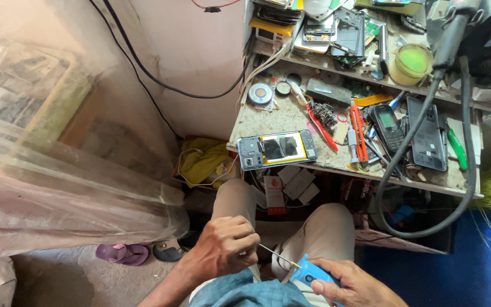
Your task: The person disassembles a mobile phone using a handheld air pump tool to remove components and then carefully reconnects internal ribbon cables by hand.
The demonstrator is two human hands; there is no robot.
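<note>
My left hand (224, 247) is closed around a thin metal-shafted screwdriver (278, 256) low in the view, above my lap. Its tip touches a small blue device (310, 274) that my right hand (354, 286) grips at the bottom edge. My knees in beige trousers (328, 227) are below both hands. On the workbench (268, 122) ahead lies an opened phone (277, 149) with its back off, showing a battery in a yellow frame.
The bench holds a keypad phone (388, 126), a black phone back cover (429, 136), red-handled tools (358, 133), a solder reel (260, 94) and a thick black hose (427, 102). A yellow cloth (203, 159) lies under the bench. Sandals (125, 253) sit on the floor, plastic sheeting (46, 170) to the left.
</note>
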